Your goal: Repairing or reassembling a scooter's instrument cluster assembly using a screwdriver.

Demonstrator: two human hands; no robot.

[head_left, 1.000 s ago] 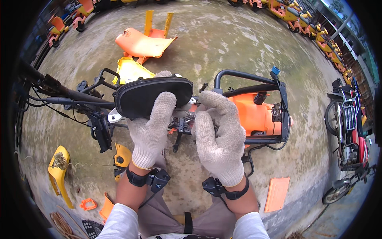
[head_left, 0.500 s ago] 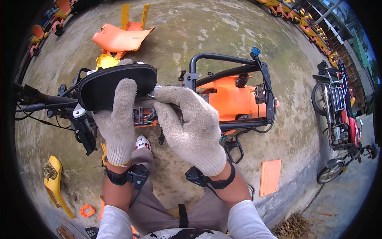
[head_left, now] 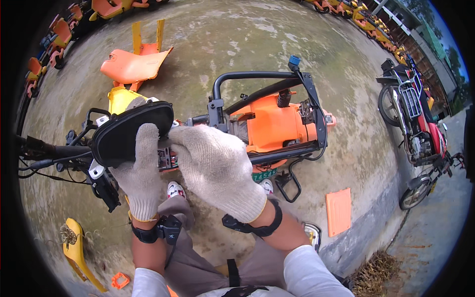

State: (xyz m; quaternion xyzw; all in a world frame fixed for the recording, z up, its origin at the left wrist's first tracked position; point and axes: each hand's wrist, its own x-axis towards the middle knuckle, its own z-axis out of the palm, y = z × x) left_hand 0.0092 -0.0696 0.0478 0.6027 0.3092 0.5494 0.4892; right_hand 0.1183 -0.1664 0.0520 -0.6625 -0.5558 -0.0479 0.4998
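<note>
**Black oval part (head_left: 116, 141) is held in the left hand (head_left: 136, 179)**

The left hand is closed on the black oval part: the thumb lies flat over its dark face, and the other fingers go behind it, with one fingertip visible at the upper edge. The part is tilted, and it is in the air, left of the middle, near the handlebar tube (head_left: 67, 150) of a stripped vehicle.

The right hand (head_left: 213, 166) is narrow, its thumb and forefinger brought together just beside the right edge of the part. I cannot tell if something small is pinched there. Both hands wear pale knitted gloves (head_left: 143, 209).

To the right stands a black tube frame (head_left: 260, 75) around an orange body (head_left: 274, 127). A yellow panel (head_left: 120, 99) shows beyond the black part, and farther away an orange curved cover (head_left: 133, 66) is on the concrete floor (head_left: 217, 44). Near the wall, at right, there is a red motorcycle (head_left: 436, 139).
</note>
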